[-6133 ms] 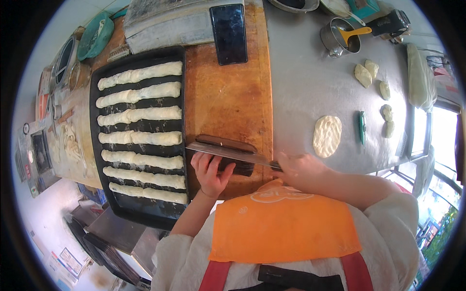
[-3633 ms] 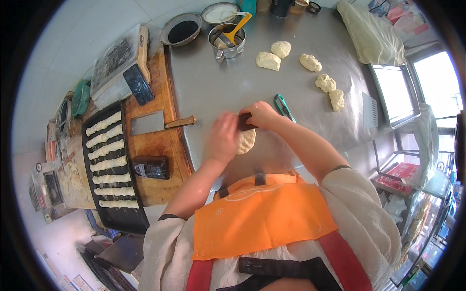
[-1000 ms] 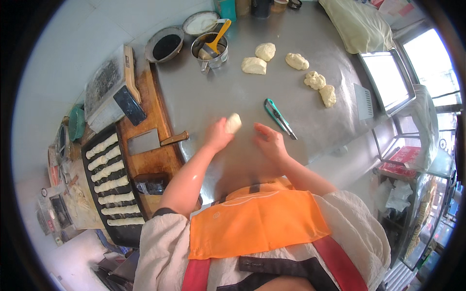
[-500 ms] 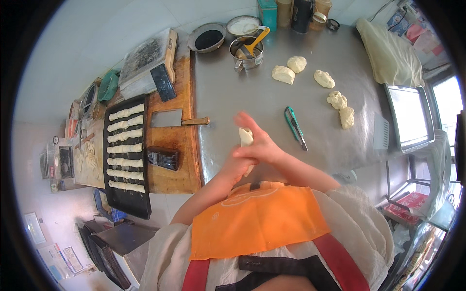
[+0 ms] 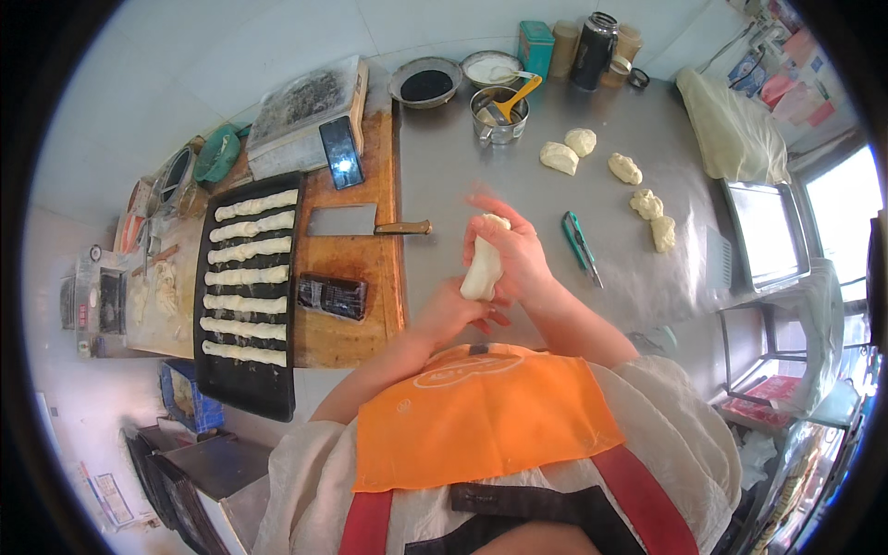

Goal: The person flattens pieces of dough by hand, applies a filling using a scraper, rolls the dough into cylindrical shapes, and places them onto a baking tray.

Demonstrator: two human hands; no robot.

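Loosely, right fingers [image 5: 511, 214] wrap dough piece [image 5: 482, 271] near top; left fingers [image 5: 498, 316] half-curled at lower end, grip unclear.

Over there, left of the dough [image 5: 482, 272] I grip: a cleaver [image 5: 342, 221] on a board [image 5: 377, 319], then a tray [image 5: 242, 393] of dough strips [image 5: 248, 277]. Right: a cutter [image 5: 579, 244], dough pieces [image 5: 559, 157] beyond it. Ahead: a pot [image 5: 503, 133] holding a brush [image 5: 520, 97].
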